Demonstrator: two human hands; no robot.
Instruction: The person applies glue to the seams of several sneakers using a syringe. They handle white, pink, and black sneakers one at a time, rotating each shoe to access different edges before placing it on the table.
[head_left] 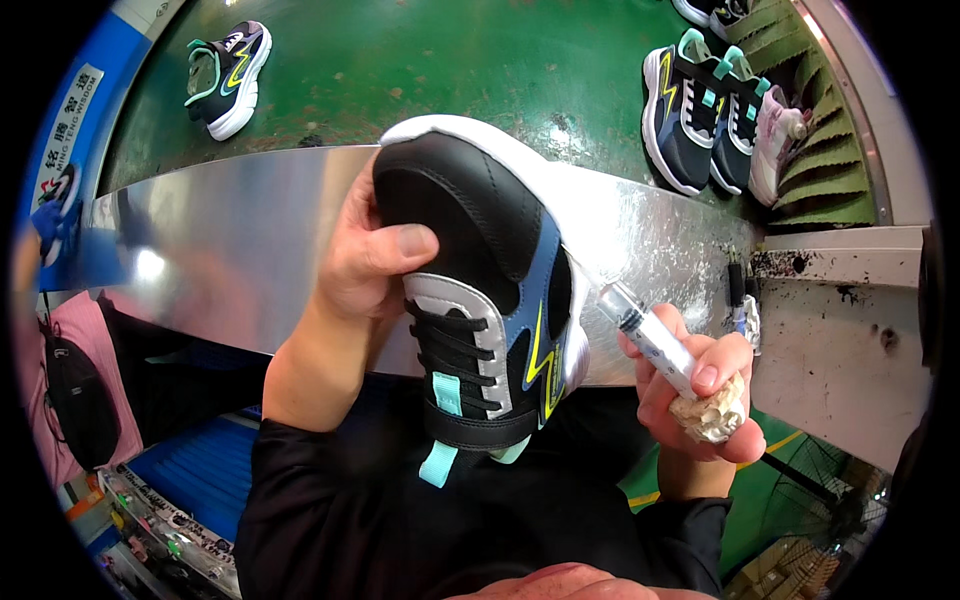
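My left hand (365,255) grips a black sneaker (455,210) by its toe, the thumb pressed on the upper. The shoe has a white sole, blue and yellow side trim, black laces and mint-green tabs, and its heel points toward me. In my right hand (690,385) is a clear syringe (648,338) with whitish contents. Its tip end is at the edge between the sole and the upper; I cannot tell whether it touches. A crumpled cream-coloured wad (708,412) covers the plunger end, under my fingers.
A shiny metal ledge (220,250) runs beneath my hands. Beyond it lies a green surface (480,60) with a single sneaker (230,80) at left. Dark sneakers (690,115) and a pink shoe (775,145) stand at right beside green flaps (825,150). Dark pen-like tools (738,295) lie right.
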